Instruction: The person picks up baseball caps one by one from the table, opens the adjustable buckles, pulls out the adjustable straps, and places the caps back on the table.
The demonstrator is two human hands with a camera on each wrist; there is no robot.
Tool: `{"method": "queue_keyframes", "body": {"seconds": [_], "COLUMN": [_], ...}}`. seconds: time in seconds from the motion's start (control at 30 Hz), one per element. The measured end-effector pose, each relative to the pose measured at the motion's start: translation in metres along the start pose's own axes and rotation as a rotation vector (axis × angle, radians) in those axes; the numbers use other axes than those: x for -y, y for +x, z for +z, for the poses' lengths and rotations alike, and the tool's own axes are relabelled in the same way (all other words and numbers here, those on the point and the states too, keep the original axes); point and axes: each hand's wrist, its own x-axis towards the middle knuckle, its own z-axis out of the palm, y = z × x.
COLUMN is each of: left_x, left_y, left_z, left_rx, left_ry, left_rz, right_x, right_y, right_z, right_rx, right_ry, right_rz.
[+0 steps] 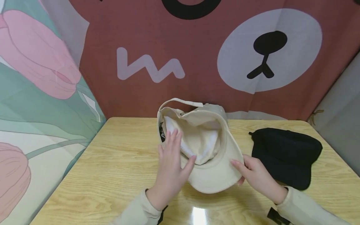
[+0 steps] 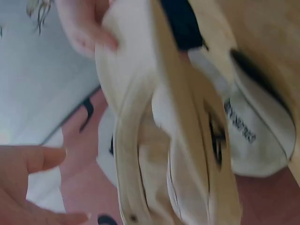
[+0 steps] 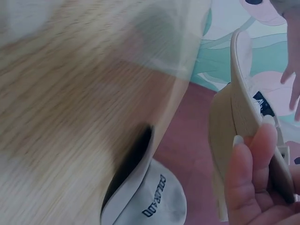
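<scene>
One beige cap (image 1: 201, 140) tilts between our spread-fingered left hand (image 1: 171, 168) and our right hand (image 1: 257, 173), which pinches its brim (image 1: 212, 181); inside we see white lining (image 1: 212, 142) and a black label (image 1: 162, 132). Beyond our right hand lies a black cap (image 1: 284, 153).

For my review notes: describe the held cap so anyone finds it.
Above the wooden table, find the right hand. It pinches the brim of a cream cap, whose hollow inside faces the head camera. Only this cap is held; neither the black cap nor the pale lettered cap is.
</scene>
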Motion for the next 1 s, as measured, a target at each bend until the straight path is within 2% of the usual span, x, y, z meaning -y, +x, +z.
{"method": "queue_keyframes", "body": {"seconds": [0.17, 0.27, 0.43, 0.77, 1.0], "left_x": [-0.012, -0.015, -0.017, -0.011, -0.011], "left_y": [-0.009, -0.012, -0.015, -0.02, -0.022], "left_z": [0.011, 0.015, 0.017, 0.014, 0.016], "left_rx": [0.24, 0.324, 0.353, 0.402, 0.421], "left_ry": [0.106, 0.152, 0.17, 0.18, 0.209], "left_rz": [0.057, 0.099, 0.133, 0.1, 0.132], "right_x": [0.006, 0.009, 0.012, 0.018, 0.022], "right_y": [0.003, 0.005, 0.006, 0.011, 0.014], "right_z": [0.005, 0.008, 0.01, 0.007, 0.007], "right_rx": [0.0, 0.012, 0.021, 0.0, -0.009], "right_ry": [0.034, 0.064, 0.088, 0.08, 0.068], "right_rz": [0.01, 0.008, 0.021, 0.021, 0.009]}}
